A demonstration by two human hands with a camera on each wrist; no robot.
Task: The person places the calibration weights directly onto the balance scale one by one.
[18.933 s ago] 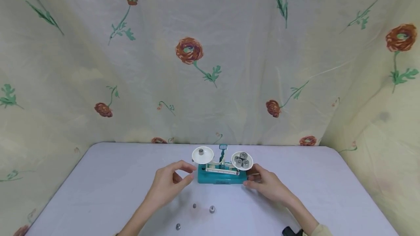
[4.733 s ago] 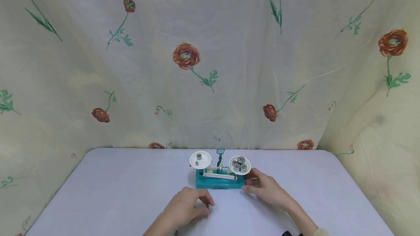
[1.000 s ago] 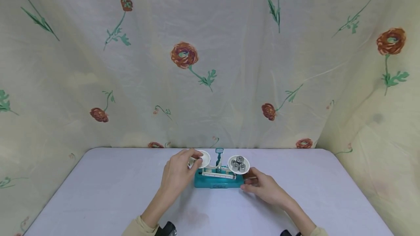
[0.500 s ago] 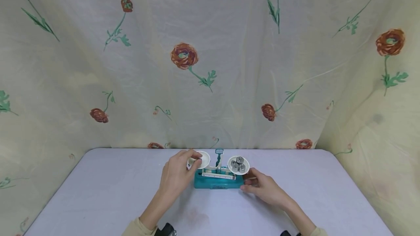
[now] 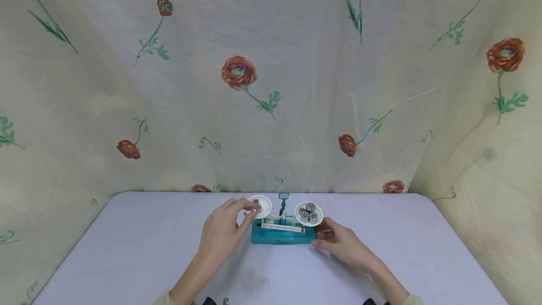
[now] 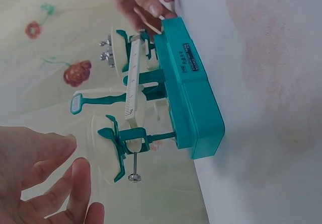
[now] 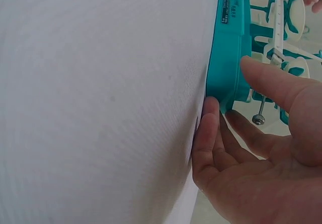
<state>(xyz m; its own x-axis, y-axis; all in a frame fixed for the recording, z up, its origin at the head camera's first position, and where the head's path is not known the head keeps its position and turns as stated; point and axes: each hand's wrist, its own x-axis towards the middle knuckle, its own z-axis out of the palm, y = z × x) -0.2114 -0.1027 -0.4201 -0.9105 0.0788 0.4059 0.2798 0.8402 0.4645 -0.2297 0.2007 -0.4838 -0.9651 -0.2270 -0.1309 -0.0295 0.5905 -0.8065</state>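
Observation:
A teal balance scale (image 5: 282,235) with two white pans stands near the table's far edge. Metal weights (image 5: 259,209) sit in its left pan (image 5: 265,201); several more weights (image 5: 310,213) fill the right pan (image 5: 318,220). My left hand (image 5: 224,229) is at the left pan's near rim, thumb and index finger apart; the left wrist view shows nothing between them. My right hand (image 5: 345,244) grips the right end of the base, with the thumb (image 7: 261,75) on its front and the other fingers curled at its end.
A small metal weight (image 5: 226,300) lies on the table by the left wrist, at the bottom of the head view. The white-covered table (image 5: 144,248) meets a flowered curtain (image 5: 296,107) at its back edge. Adjusting nuts (image 6: 134,177) stick out from the beam's ends.
Several seconds ago my left hand picked a weight off the table and brought it to the left pan. Now its fingers have parted and drawn back slightly. The right hand stays put.

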